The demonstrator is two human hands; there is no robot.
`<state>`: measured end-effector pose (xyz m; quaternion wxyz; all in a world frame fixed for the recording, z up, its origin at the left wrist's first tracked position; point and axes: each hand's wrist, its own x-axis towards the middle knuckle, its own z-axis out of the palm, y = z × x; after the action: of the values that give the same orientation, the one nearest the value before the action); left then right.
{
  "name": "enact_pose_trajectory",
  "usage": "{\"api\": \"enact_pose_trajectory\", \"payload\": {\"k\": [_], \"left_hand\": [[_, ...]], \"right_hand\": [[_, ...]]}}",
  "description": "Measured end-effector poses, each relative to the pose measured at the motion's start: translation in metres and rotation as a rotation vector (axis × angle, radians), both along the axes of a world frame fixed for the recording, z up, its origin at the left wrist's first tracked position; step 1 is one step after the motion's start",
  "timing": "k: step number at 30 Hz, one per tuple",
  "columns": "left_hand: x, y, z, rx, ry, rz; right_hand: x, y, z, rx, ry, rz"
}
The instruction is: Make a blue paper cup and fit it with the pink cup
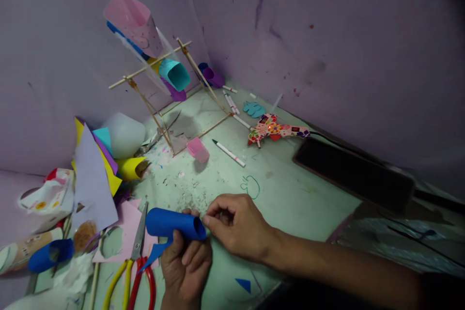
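My left hand [185, 264] is closed round a rolled blue paper tube [170, 224], holding it from below near the table's front edge. My right hand [236, 225] pinches the tube's open right end with thumb and fingers. A loose blue strip [154, 252] hangs under the tube. Just left of it lie scissors [140, 240] and red-and-yellow pliers [131, 283].
A stick frame [163, 101] carrying pink, teal and purple paper cones stands at the back. A patterned glue gun [276, 130], markers [228, 153], a small pink cup [198, 149] and a dark phone [354, 174] lie on the green table [290, 198]. Coloured paper scraps [94, 174] pile at left.
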<state>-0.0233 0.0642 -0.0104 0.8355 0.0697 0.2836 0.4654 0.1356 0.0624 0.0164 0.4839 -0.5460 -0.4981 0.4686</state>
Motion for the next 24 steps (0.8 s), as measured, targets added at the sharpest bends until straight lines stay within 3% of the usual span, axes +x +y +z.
{"api": "enact_pose_trajectory", "payload": {"k": [6, 11, 19, 24], "left_hand": [[-0.0011, -0.0006, -0.0002, 0.050, 0.070, -0.086], [0.0001, -0.0005, -0.0017, 0.127, -0.054, -0.116], [0.0001, 0.0026, -0.0017, 0.254, -0.194, -0.141], [0.0016, 0.0016, 0.0012, 0.269, -0.175, -0.145]], "right_hand": [[0.0016, 0.0020, 0.0022, 0.139, -0.142, 0.036], [-0.0003, 0.0026, 0.0006, 0.186, -0.179, 0.025], [-0.0014, 0.0003, 0.0041, 0.002, -0.124, 0.057], [0.0000, -0.0001, 0.0048, -0.105, -0.062, 0.170]]}}
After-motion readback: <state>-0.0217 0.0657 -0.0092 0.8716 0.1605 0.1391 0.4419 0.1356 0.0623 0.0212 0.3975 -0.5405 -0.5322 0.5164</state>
